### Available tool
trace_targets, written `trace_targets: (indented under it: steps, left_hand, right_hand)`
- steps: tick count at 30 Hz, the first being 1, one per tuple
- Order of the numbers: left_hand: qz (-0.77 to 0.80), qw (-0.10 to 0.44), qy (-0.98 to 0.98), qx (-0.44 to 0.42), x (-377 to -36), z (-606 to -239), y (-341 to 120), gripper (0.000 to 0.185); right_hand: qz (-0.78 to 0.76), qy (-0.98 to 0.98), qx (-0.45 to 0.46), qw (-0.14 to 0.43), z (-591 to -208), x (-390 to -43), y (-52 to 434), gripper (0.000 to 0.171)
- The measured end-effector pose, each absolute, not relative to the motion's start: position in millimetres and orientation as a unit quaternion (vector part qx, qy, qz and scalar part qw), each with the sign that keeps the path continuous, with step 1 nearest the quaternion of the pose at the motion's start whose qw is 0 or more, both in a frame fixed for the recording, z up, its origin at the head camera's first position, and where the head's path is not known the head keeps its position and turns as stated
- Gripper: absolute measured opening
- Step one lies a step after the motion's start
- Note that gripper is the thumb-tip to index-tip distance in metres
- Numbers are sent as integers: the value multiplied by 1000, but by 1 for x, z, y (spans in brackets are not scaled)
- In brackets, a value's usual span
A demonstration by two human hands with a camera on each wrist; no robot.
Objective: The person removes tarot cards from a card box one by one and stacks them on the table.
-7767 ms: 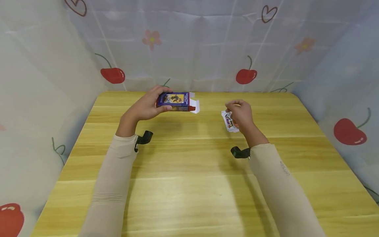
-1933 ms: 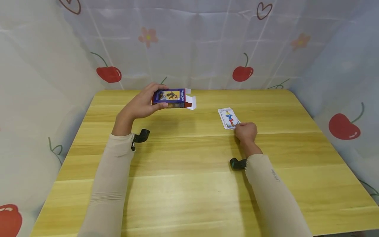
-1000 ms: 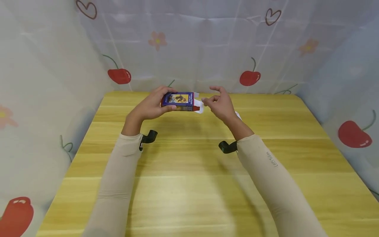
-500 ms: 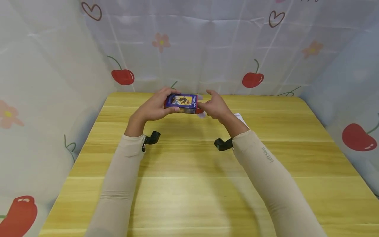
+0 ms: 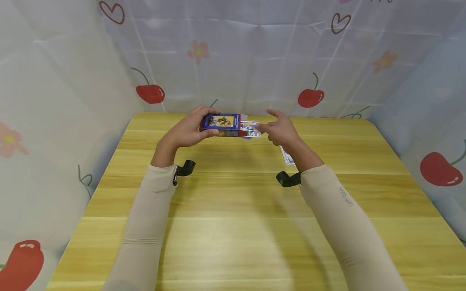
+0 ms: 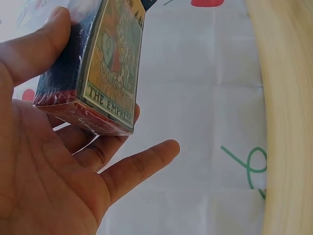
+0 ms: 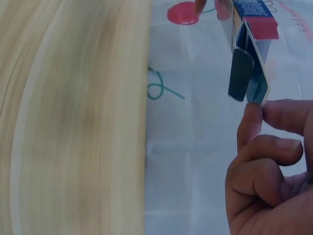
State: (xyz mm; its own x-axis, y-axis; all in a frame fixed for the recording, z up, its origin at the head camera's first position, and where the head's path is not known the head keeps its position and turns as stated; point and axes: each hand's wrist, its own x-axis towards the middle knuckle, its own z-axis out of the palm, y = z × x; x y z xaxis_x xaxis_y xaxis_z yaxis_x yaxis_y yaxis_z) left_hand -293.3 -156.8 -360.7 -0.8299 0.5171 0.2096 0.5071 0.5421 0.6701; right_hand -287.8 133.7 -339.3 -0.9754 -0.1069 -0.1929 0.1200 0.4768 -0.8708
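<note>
My left hand (image 5: 182, 131) grips a blue-and-red tarot card box (image 5: 223, 121) from its left end, thumb along the near side. In the left wrist view, one face of the box (image 6: 113, 63) reads "THE EMPRESS"; the little finger sticks out free. A tarot card (image 5: 251, 129) juts partway from the box's opened right end. My right hand (image 5: 285, 131) pinches that card's outer edge between thumb and a finger. The right wrist view shows the card (image 7: 259, 88) beside a dark open flap (image 7: 241, 76). Several cards (image 5: 287, 157) lie on the table, partly hidden by my right forearm.
A wooden table (image 5: 218, 226) extends beneath both arms. Behind it hangs a pale curtain (image 5: 247, 60) printed with cherries, hearts and flowers. A black wrist camera (image 5: 186, 168) sticks out from the left sleeve, and another camera (image 5: 287, 179) from the right.
My right hand left the card pile, reached the box's open end, and has now moved back right with a card partly drawn out. The left hand keeps holding the box.
</note>
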Motion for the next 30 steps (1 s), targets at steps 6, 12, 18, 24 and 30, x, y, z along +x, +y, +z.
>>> trace_targets:
  steps: [6,12,18,24,30]
  left_hand:
    - [381,2,875,298,-294,-359,-156,58]
    - [379,5,876,298,-292,-359,-155,58]
    - [376,4,879,293,-293,-359,-156,58]
    - [380,8,880,286,-292,-358,-158,60]
    - [379,5,881,282,-292,-358,-158,60]
  right_hand:
    - [-547,825,-17,138,-344,-287,143,59]
    - [-558,814,-32,156,-348,-286,148,42]
    - [-581,802,-23,138,-352,-283,162,41]
    - [-615,781,-18,105,-357,-278,177,38]
    - [-650,754,4,92,-362,-270,183,36]
